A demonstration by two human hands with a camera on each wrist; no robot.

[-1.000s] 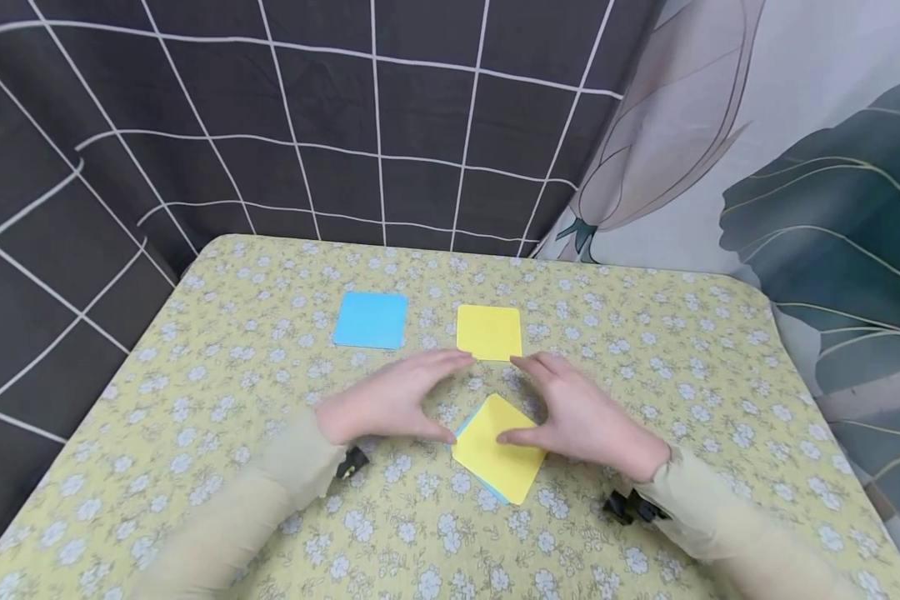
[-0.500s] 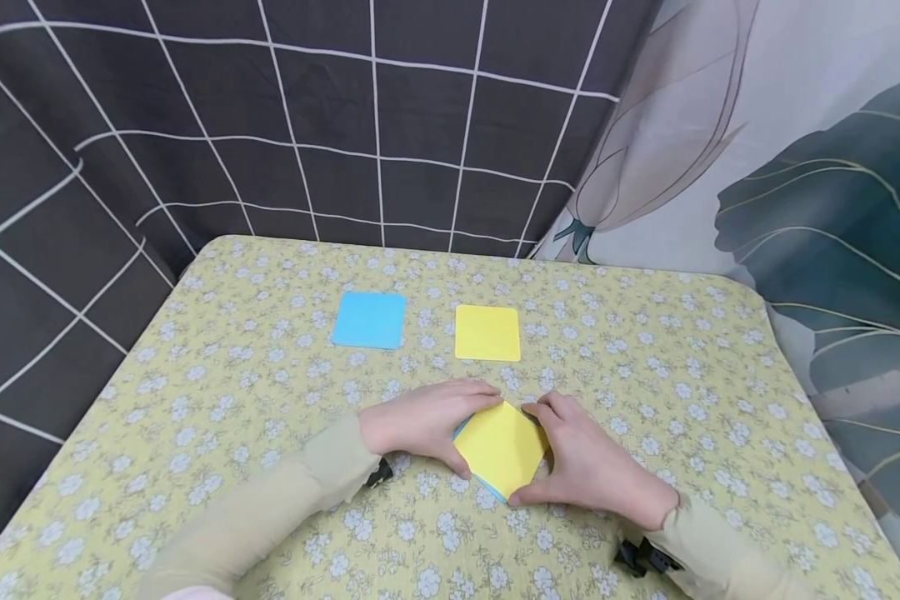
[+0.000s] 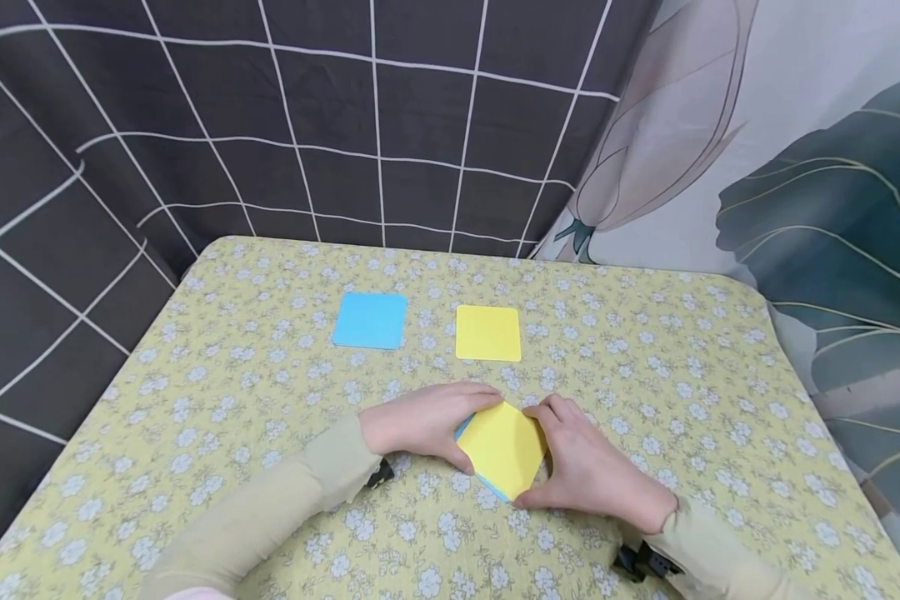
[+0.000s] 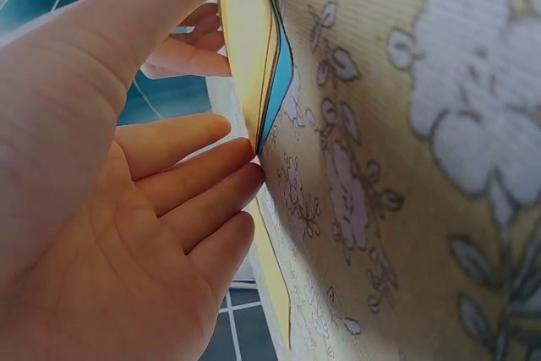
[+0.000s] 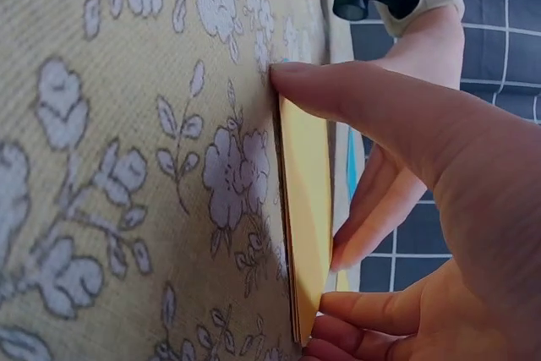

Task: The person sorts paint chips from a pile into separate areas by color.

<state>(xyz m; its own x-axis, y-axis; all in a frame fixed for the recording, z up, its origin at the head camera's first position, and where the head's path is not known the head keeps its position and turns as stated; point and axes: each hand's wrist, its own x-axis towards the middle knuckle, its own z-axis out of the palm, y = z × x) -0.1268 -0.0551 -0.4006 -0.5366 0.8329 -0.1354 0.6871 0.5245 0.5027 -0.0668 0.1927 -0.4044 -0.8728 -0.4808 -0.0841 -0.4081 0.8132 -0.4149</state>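
Head view: I see the card stack [image 3: 501, 450] at five o'clock on the table [image 3: 390, 542], gripped by the left hand [image 3: 431, 422] and right hand [image 3: 585, 460], thumbs spread from fingers. Left wrist: fingertips touch its corner. Right wrist: thumb at twelve o'clock presses its edge.

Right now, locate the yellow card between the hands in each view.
Head: the yellow card lies below and slightly right of centre.
Left wrist: the yellow card is at upper middle, seen at a slant.
Right wrist: the yellow card shows just right of centre.
Shared landmark: the flowered cloth.
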